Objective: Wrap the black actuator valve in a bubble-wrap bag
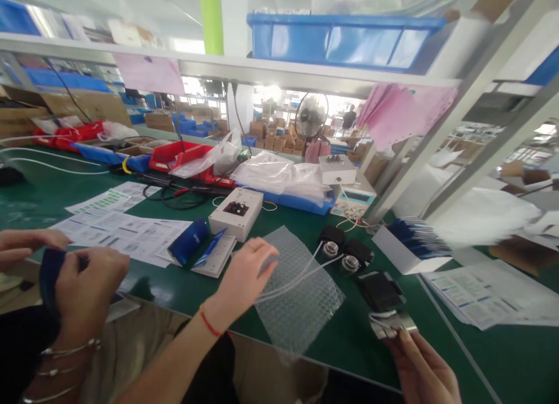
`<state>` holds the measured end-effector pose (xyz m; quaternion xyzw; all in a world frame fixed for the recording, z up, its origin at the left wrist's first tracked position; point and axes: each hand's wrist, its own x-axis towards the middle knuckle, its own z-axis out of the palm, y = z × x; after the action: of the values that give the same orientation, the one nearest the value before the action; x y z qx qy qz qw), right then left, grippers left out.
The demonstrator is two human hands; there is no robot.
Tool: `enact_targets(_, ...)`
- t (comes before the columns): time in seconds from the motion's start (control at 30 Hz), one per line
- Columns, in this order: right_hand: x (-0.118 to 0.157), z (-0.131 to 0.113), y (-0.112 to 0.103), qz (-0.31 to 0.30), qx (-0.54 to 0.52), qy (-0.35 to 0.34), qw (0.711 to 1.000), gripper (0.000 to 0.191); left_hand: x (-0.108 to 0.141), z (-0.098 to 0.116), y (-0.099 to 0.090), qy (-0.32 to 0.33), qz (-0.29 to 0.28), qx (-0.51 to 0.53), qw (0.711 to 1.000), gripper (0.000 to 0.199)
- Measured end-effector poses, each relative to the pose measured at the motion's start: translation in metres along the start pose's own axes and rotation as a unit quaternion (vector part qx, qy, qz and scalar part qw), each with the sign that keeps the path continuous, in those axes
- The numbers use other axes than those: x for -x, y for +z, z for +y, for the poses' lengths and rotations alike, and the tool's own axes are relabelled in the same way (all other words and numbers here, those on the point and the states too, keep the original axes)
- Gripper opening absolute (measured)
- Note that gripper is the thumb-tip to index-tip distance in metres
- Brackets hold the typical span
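My left hand, with a red string bracelet at the wrist, is closed over the bubble wrap sheet. A small grey piece shows at its fingers; I cannot tell what it is. White cables run from beside this hand to two black units with round clear lenses. At the lower right, my right hand pinches the silver metal bracket of a black boxy device. That device is tilted above the green table, with a bit of white cable at the bracket.
At left a co-worker's hands hold a dark blue item. Printed sheets, a blue box and a white switch box lie mid-table. A white carton of dark blue packs stands right. A shelf crosses above.
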<state>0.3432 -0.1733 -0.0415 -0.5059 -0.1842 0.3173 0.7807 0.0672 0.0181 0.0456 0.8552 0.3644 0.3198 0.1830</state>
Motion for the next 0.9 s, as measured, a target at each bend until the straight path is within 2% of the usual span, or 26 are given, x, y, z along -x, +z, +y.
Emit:
enact_targets(0.07, 0.001, 0.004, -0.002, -0.008, 0.028, -0.018, 0.999, 0.041, 0.033, 0.018, 0.024, 0.033, -0.070, 0.078, 0.994, 0.013)
enact_targets(0.13, 0.003, 0.008, -0.003, -0.009, 0.057, -0.028, 0.998, 0.042, 0.059, 0.030, 0.051, 0.054, -0.111, 0.080, 0.989, 0.023)
enact_targets(0.17, 0.004, 0.009, -0.004, -0.008, 0.071, -0.034, 0.997, 0.042, 0.068, 0.033, 0.062, 0.064, -0.114, 0.058, 0.990, 0.027)
enact_targets(0.23, 0.007, 0.010, -0.006, -0.008, 0.100, -0.042, 0.994, 0.043, 0.076, 0.034, 0.080, 0.082, -0.093, 0.006, 0.992, 0.022)
enact_targets(0.3, 0.010, 0.009, -0.006, -0.005, 0.117, -0.046, 0.992, 0.046, 0.074, 0.031, 0.088, 0.085, -0.067, -0.020, 0.994, 0.014)
enact_targets(0.37, 0.012, 0.008, -0.005, -0.002, 0.117, -0.041, 0.992, 0.047, 0.069, 0.027, 0.086, 0.052, -0.066, 0.007, 0.996, 0.016)
enact_targets(0.53, 0.016, 0.013, -0.008, -0.010, 0.140, -0.056, 0.989, 0.047, 0.057, 0.022, 0.071, -0.100, -0.114, 0.127, 0.980, 0.019)
enact_targets(0.63, 0.025, 0.012, -0.010, -0.041, 0.173, -0.080, 0.981, 0.045, 0.054, 0.025, 0.071, -0.124, -0.122, 0.132, 0.976, 0.020)
enact_targets(0.7, 0.035, 0.005, -0.007, -0.090, 0.189, -0.097, 0.973, 0.040, 0.051, 0.028, 0.073, -0.120, -0.126, 0.129, 0.976, 0.020)
enact_targets(0.77, 0.044, -0.005, 0.002, -0.162, 0.237, -0.119, 0.951, 0.036, 0.047, 0.031, 0.072, -0.114, -0.128, 0.140, 0.975, 0.020)
enact_targets(0.83, 0.049, -0.014, 0.013, -0.221, 0.312, -0.163, 0.910, 0.033, 0.044, 0.032, 0.068, -0.119, -0.122, 0.160, 0.972, 0.021)
enact_targets(0.9, 0.050, -0.018, 0.023, -0.241, 0.378, -0.237, 0.862, 0.028, 0.042, 0.032, 0.061, -0.129, -0.097, 0.176, 0.971, 0.024)
